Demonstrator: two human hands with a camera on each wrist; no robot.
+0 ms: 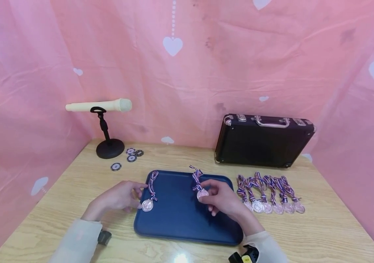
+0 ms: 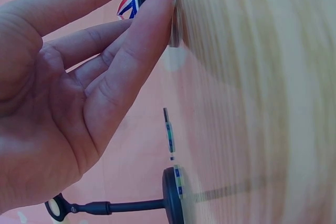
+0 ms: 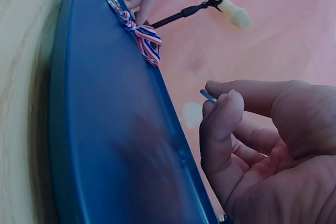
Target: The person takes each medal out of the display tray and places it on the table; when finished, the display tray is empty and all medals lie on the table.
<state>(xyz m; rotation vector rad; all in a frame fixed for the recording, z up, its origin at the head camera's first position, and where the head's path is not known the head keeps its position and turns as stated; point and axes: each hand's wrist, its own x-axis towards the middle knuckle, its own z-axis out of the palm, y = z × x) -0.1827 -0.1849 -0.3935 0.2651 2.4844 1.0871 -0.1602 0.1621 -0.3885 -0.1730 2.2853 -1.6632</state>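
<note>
My right hand (image 1: 221, 197) pinches a medal (image 1: 202, 194) by its disc between thumb and forefinger, over the right part of a dark blue tray (image 1: 177, 217). Its red, white and blue ribbon (image 1: 197, 177) extends toward the tray's far rim. In the right wrist view only a thin edge of this medal (image 3: 208, 96) shows between the fingertips. Another medal (image 1: 147, 205) lies along the tray's left side, ribbon pointing away from me. Beside it is my left hand (image 1: 124, 197), forefinger and thumb spread, their tips right at the left rim.
Several ribboned medals (image 1: 277, 208) lie in a row right of the tray. Behind them a black case (image 1: 266, 144) with a silver handle stands upright. At the back left are a cream microphone on a black stand (image 1: 110, 148) and several poker chips (image 1: 116, 167). Pink cloth hangs behind the table.
</note>
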